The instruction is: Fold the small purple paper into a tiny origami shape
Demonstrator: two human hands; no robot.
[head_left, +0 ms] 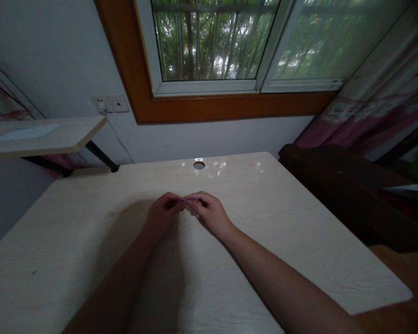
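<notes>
Here, over the pale desk [278, 236], a tiny, thin purplish item [186, 200] is pinched at the fingertips of both the left hand [161, 212] and the right hand [211, 211]. It is held right in the gap where the hands almost meet, its visible length seemingly laid sideways, hand to hand; neither is clearly nearer, and its exact shape cannot be told.

Left forearm [115, 282]: bare, we see it slant up and inward from the lower edge, in shade.
Right forearm [277, 270]: bare, angled inward from the lower right, more brightly lit.
Left hand [162, 211]: curled, thumb and forefinger pinching.
Right hand [211, 211]: we note a mirrored pinch, close beside.
</notes>
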